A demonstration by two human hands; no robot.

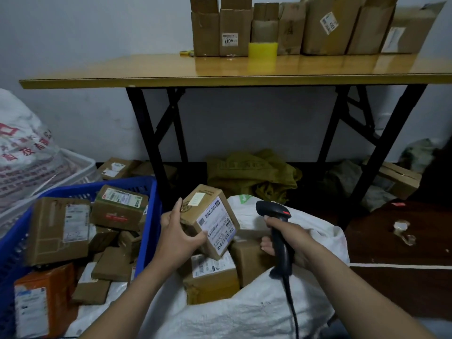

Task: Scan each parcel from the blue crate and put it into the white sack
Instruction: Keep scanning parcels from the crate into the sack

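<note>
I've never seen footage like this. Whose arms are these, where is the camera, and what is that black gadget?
There is no machine here. These are a person's two bare hands, filmed by one wide-angle camera worn on the head, which looks forward and down.

The left hand grips a small cardboard parcel, and the parcel's white label faces the camera. The right hand holds the black gadget, a barcode scanner, by its handle. The scanner's head points roughly towards that label.

On the left stands a blue crate full of other packages. Below the hands lies an open white sack with a few packages already inside.

Behind all this is a wooden table with a row of cardboard boxes against the wall.
</note>
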